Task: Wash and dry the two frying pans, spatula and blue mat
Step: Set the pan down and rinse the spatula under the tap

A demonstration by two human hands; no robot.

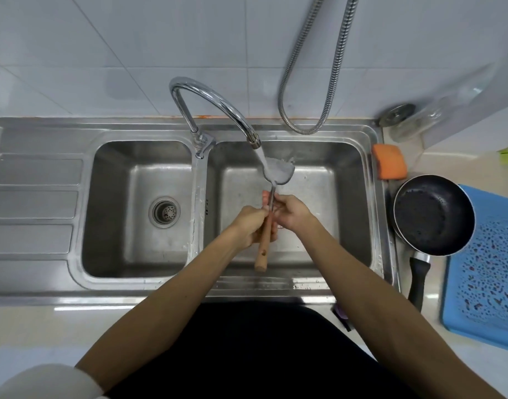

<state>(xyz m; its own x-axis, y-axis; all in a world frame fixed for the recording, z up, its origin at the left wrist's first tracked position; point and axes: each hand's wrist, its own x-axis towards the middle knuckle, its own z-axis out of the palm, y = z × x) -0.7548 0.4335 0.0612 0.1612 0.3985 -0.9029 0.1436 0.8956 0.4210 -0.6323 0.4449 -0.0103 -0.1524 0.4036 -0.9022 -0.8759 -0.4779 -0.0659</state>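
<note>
Head view: left hand [248, 226] grips spatula [262, 253] handle, right hand [293, 211] its shaft.

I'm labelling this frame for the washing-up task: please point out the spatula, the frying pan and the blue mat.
spatula [279, 171]: head view, on its metal blade.
frying pan [428, 214]: head view, on its dark inner base.
blue mat [490, 272]: head view, on its perforated surface.
</note>
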